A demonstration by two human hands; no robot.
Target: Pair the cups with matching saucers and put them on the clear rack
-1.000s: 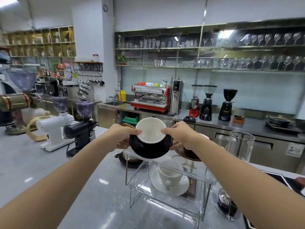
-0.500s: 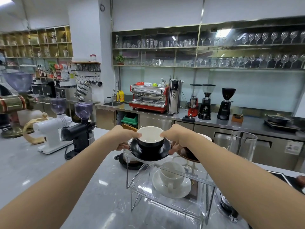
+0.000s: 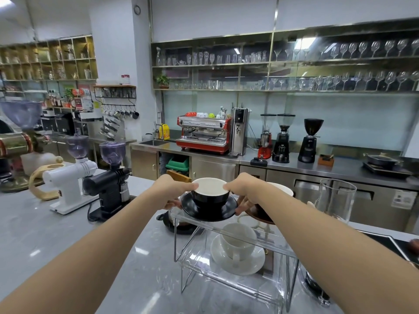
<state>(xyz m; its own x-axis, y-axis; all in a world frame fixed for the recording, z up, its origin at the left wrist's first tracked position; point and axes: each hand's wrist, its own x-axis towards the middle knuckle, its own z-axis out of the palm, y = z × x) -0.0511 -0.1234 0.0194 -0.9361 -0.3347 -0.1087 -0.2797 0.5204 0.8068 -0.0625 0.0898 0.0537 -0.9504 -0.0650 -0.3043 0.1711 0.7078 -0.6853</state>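
The clear rack (image 3: 235, 264) stands on the counter, a white cup on its saucer (image 3: 238, 252) on the lower tier. At twelve o'clock, seemingly touching its top tier, the black saucer (image 3: 208, 208) lies level, black cup (image 3: 210, 194) upright, mouth up. The left hand (image 3: 170, 189) at nine and right hand (image 3: 243, 189) at three pinch cup rim and saucer edge.

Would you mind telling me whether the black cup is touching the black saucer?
Touching: the head view shows the black cup sitting on the black saucer.

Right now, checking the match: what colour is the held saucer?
Black, like its cup's outside; head view. Saucer.
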